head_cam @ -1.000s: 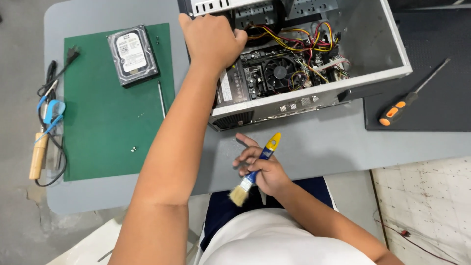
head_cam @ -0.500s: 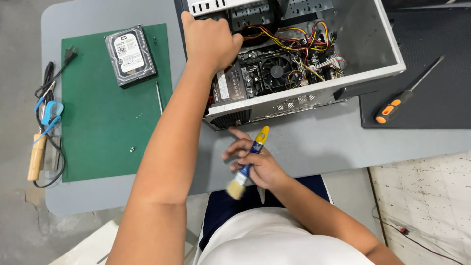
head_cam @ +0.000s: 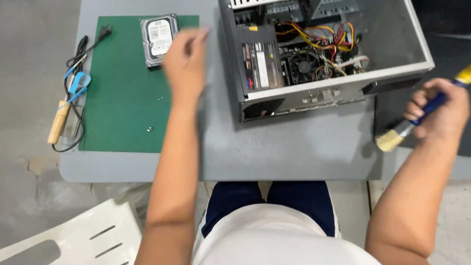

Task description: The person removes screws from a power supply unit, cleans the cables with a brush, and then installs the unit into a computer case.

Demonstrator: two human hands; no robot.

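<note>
Head view: brush beyond table edge.

Brush: blue-and-yellow handle, pale bristles. Mat: green. Counter: grey. Computer case: grey, red-yellow wiring.

White label on hard drive

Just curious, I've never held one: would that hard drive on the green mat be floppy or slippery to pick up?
The hard drive looks like a flat, rigid metal block, so probably stiff and heavy for its size. Lying flat on the green mat, it shouldn't roll or tip. Its smooth labelled top might be slippery.
</note>
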